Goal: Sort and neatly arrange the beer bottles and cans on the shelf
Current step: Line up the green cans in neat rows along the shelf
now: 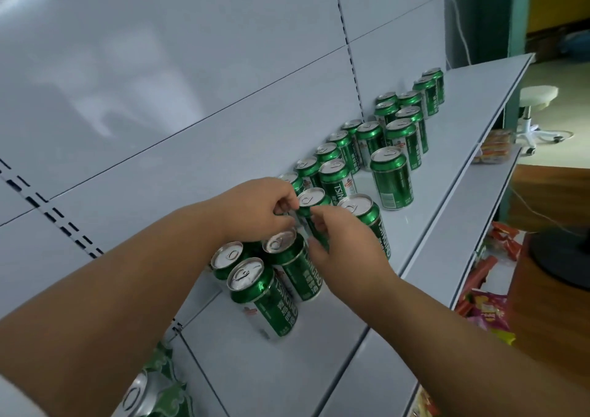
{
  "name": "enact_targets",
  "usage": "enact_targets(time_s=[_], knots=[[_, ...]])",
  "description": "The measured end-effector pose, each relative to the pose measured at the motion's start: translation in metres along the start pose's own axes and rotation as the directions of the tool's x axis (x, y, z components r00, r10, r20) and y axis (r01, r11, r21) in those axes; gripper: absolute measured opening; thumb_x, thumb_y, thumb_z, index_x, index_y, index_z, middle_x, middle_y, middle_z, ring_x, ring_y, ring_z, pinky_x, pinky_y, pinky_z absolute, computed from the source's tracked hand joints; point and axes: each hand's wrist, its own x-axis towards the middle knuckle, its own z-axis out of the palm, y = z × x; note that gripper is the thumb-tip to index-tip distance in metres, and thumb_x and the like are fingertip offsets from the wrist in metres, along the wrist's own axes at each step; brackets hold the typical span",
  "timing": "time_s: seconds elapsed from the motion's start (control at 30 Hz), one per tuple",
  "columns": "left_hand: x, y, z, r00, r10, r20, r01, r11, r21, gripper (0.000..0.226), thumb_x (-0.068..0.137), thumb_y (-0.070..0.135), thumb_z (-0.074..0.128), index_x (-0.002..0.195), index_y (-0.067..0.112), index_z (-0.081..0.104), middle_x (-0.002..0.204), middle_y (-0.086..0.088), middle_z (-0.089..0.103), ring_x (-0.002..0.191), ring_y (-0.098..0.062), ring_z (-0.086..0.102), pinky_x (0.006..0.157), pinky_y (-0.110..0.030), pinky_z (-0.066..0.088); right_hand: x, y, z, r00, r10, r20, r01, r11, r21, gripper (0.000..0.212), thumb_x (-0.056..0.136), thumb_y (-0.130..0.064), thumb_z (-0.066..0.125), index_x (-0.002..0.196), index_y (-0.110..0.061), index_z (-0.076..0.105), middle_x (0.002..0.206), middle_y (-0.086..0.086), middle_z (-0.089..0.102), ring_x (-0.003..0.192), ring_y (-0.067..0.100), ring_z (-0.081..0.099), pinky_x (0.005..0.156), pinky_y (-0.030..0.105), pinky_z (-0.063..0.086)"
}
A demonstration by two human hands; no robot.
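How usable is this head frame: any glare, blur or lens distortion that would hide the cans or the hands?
Head view: soft glare patches on the white back panel, none on the green cans; wide-angle bending tilts the shelf and its edges; the left hand and right hand are slightly soft but readable on the held can; the far cans and the background room look blurrier.

Left hand [258, 207] and right hand [343, 241] both grip one upright green can [311, 201] among other cans on the grey shelf [447, 167]
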Motion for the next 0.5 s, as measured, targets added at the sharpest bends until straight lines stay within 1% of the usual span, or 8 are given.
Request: enact_targets(time_s=[0.07, 0.13, 0.2, 0.27, 0.33, 0.4, 0.47, 0.5], knots=[[0.004, -0.003, -0.002, 1.000, -0.010, -0.022, 0.010, 1.000, -0.002, 0.016, 0.089, 0.031, 0.066, 0.105, 0.029, 0.063, 0.097, 0.013, 0.061, 0.084, 0.003, 0.055, 0.066, -0.009, 0.037, 0.009, -0.005, -0.009, 0.998, -0.067, -0.008, 0.067, 0.998, 0.004, 0.024, 0.089, -0.015, 0.061, 0.112, -0.023, 0.061, 0.098, -0.007, 0.059, 0.091, 0.011, 0.054, 0.077, 0.027, 0.045], [0.010, -0.007, -0.003, 0.999, -0.025, -0.029, 0.025, 1.000, -0.002, 0.016, 0.089, 0.031, 0.066, 0.104, 0.027, 0.064, 0.096, 0.010, 0.063, 0.084, -0.002, 0.058, 0.070, -0.016, 0.043, 0.023, -0.006, -0.019, 0.994, -0.110, -0.010, 0.110, 0.994, -0.022, 0.029, 0.090, -0.016, 0.062, 0.118, -0.022, 0.062, 0.106, -0.005, 0.061, 0.096, 0.011, 0.055, 0.082, 0.026, 0.045], [0.018, -0.013, -0.005, 0.998, -0.052, -0.034, 0.052, 0.998, 0.024, 0.013, 0.090, 0.030, 0.065, 0.102, 0.028, 0.063, 0.096, 0.010, 0.063, 0.085, -0.005, 0.058, 0.070, -0.019, 0.044, 0.044, -0.001, -0.028, 0.994, -0.112, 0.009, 0.112, 0.991, -0.068, 0.027, 0.092, -0.021, 0.061, 0.119, -0.019, 0.063, 0.108, -0.002, 0.061, 0.097, 0.012, 0.055, 0.083, 0.027, 0.044], [0.028, -0.021, -0.007, 0.993, -0.102, -0.055, 0.104, 0.994, 0.032, 0.013, 0.090, 0.028, 0.064, 0.102, 0.031, 0.061, 0.093, 0.014, 0.060, 0.084, -0.003, 0.056, 0.068, -0.018, 0.040, 0.068, 0.008, -0.037, 0.994, -0.090, 0.058, 0.097, 0.987, -0.127, 0.022, 0.093, -0.024, 0.060, 0.114, -0.019, 0.065, 0.099, -0.004, 0.060, 0.087, 0.011, 0.052, 0.076, 0.026, 0.042], [0.040, -0.030, -0.009, 0.984, -0.159, -0.074, 0.161, 0.987, 0.026, 0.016, 0.090, 0.027, 0.064, 0.107, 0.030, 0.062, 0.092, 0.015, 0.058, 0.086, -0.005, 0.056, 0.070, -0.021, 0.040, 0.092, 0.017, -0.043, 0.987, -0.066, 0.149, 0.093, 0.979, -0.183, 0.018, 0.092, -0.025, 0.061, 0.107, -0.016, 0.066, 0.091, -0.005, 0.059, 0.078, 0.011, 0.052, 0.069, 0.028, 0.044], [0.050, -0.037, -0.010, 0.976, -0.200, -0.081, 0.202, 0.979, 0.012, 0.018, 0.090, 0.027, 0.064, 0.108, 0.029, 0.063, 0.091, 0.016, 0.057, 0.088, -0.007, 0.056, 0.068, -0.018, 0.038, 0.116, 0.024, -0.045, 0.956, -0.048, 0.288, 0.122, 0.962, -0.244, 0.020, 0.091, -0.028, 0.064, 0.106, -0.016, 0.065, 0.091, -0.004, 0.061, 0.077, 0.013, 0.055, 0.068, 0.032, 0.050], [0.059, -0.044, -0.011, 0.968, -0.235, -0.089, 0.237, 0.971, 0.017, 0.019, 0.091, 0.027, 0.064, 0.110, 0.027, 0.063, 0.095, 0.014, 0.057, 0.088, -0.007, 0.055, 0.066, -0.016, 0.038, 0.137, 0.031, -0.043, 0.903, -0.023, 0.429, 0.158, 0.946, -0.282, 0.031, 0.087, -0.039, 0.068, 0.110, -0.019, 0.062, 0.094, -0.005, 0.062, 0.082, 0.013, 0.057, 0.074, 0.034, 0.052], [0.063, -0.047, -0.011, 0.962, -0.260, -0.089, 0.264, 0.964, 0.036, 0.021, 0.091, 0.027, 0.064, 0.112, 0.026, 0.062, 0.100, 0.011, 0.057, 0.089, -0.007, 0.054, 0.067, -0.018, 0.039, 0.145, 0.034, -0.041, 0.870, -0.001, 0.494, 0.161, 0.946, -0.283, 0.040, 0.084, -0.045, 0.070, 0.113, -0.021, 0.061, 0.099, -0.005, 0.063, 0.087, 0.014, 0.059, 0.079, 0.036, 0.054]])
